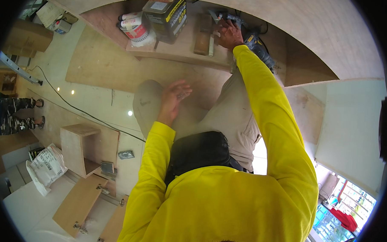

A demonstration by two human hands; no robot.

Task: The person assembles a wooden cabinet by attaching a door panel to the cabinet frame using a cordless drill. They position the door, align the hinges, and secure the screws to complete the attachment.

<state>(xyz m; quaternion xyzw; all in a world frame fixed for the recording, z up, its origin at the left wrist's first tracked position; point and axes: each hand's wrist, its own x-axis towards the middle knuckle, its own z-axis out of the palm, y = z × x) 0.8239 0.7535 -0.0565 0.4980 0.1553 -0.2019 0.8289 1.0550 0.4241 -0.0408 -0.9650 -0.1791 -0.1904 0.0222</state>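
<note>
Right hand (229, 35), arm extended in a yellow sleeve (269, 100), reaches onto a wooden shelf (179, 53) inside a cabinet; its fingers bend down at a dark tool (225, 15) lying toward the back, though whether this grip is closed on the tool cannot be told. Left hand (174, 99) hovers over the lap, its grip released, fingers loosely bent and apart. Just beside the right hand, on its right, lies a yellow-and-dark power tool (258, 50); to its left lie a brown wooden block (202, 35) and, alongside that, a short pale stick (211, 45). Farther left on the same shelf stand a rectangular dark-and-yellow can (166, 21) and a round red-and-white tin (136, 30). At lower left, on the floor, are an open wooden box (72, 144), a white sack (48, 163) and a hinged door panel (76, 205). At the far left stands another person (18, 110) in patterned trousers.
</note>
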